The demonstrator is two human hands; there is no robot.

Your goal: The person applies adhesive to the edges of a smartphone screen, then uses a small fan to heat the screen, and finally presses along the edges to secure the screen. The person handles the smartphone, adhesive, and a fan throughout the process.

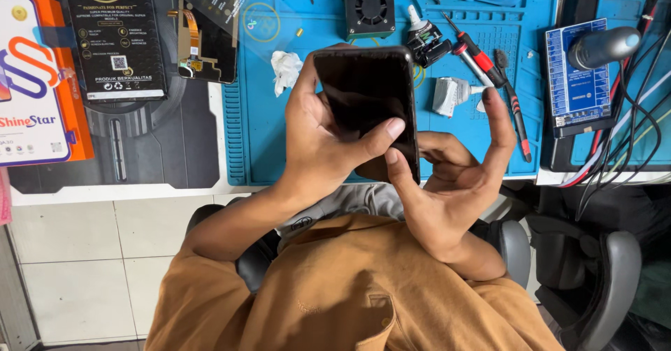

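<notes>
Two hands worked one black smartphone [367,106], held in the air above the near edge of the counter [210,187], over the blue repair mat [279,141]. The left hand [318,141] was closed around the phone's left side, its thumb laid across the lower glass. The right hand [454,183] was mostly open, fingers spread, only its thumb tip pressing the phone's bottom edge; it gripped nothing itself.

Judgement: pressing or smoothing the screen goes best with the phone supported from behind, thumbs moving evenly along the edge and not bearing on one spot. Lowering it onto the mat would steady it.

Nearby on the mat: crumpled white tissue [285,70], a small black fan unit [370,8], a red-handled screwdriver [474,59]. A spare display panel with orange flex cable [206,33] lay toward the far left, beside a black parts box [115,36].
</notes>
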